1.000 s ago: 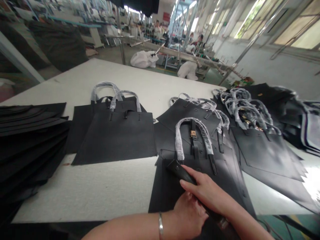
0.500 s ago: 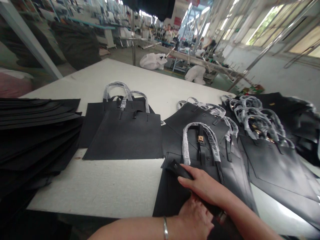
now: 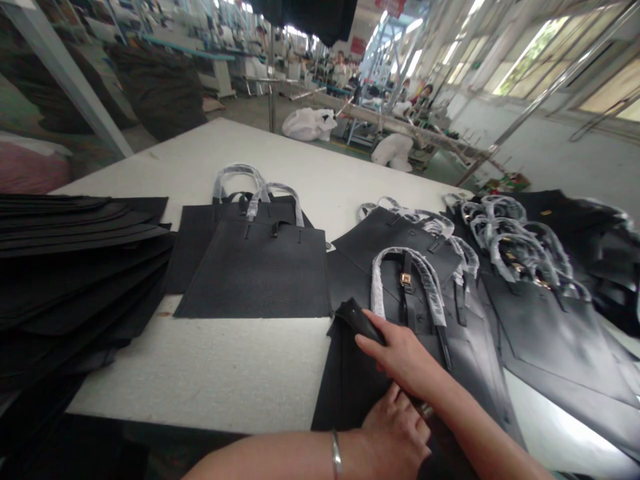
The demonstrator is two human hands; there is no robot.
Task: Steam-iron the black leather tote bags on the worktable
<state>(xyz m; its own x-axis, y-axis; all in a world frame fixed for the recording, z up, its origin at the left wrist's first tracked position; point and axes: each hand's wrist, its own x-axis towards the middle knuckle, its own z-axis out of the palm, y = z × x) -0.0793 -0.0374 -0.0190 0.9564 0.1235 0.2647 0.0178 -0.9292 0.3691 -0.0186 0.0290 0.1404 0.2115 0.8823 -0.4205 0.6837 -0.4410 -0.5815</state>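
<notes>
A black leather tote bag (image 3: pixel 420 313) with plastic-wrapped handles and a gold buckle lies flat in front of me on the white table (image 3: pixel 225 367). My right hand (image 3: pixel 400 357) presses down on a folded black strap piece (image 3: pixel 357 319) along the bag's left side. My left hand (image 3: pixel 395 437), with a metal bangle on the wrist, sits just below it at the bag's lower edge, fingers curled against the same black piece; what it grips is hidden.
Two more black bags (image 3: pixel 255 263) lie to the left, a stack of black panels (image 3: pixel 70 267) at far left. Several bags with wrapped handles (image 3: pixel 520 267) pile at right. People work at tables in the far background.
The view shifted slightly; my hands stay on the bag's left side, the right hand sliding a little up along the black piece.
</notes>
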